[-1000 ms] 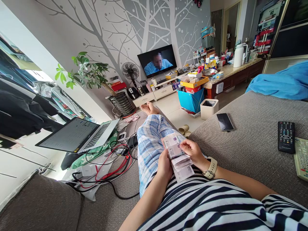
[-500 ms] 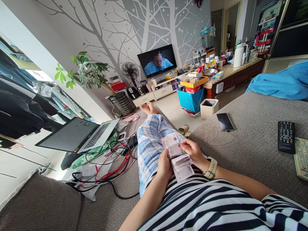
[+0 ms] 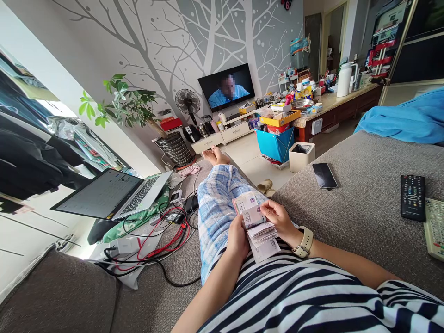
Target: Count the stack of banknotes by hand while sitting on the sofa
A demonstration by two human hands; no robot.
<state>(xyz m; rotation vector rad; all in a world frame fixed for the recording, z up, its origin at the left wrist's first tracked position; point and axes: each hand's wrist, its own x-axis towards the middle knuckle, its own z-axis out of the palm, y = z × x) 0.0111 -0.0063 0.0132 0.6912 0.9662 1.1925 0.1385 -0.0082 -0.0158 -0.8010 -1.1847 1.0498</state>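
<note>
I sit on a grey sofa point(image 3: 364, 185) with my legs stretched out in blue plaid trousers point(image 3: 217, 199). A stack of pinkish banknotes point(image 3: 255, 222) lies over my lap. My left hand point(image 3: 237, 238) is closed round the stack's left side from below. My right hand point(image 3: 279, 217), with a pale watch point(image 3: 304, 243) on the wrist, pinches the top note at its right edge, the note bent upward. The lower notes fan out toward my striped shirt.
To my left are an open laptop point(image 3: 111, 194) on a green cushion and a tangle of red and black cables point(image 3: 156, 240). On the sofa lie a phone point(image 3: 324, 175) and two remotes point(image 3: 412, 196). A television point(image 3: 227, 88), fan and cluttered tables stand ahead.
My right fingers have shifted slightly on the top note, which has moved a little; the hands and stack otherwise stay in place.
</note>
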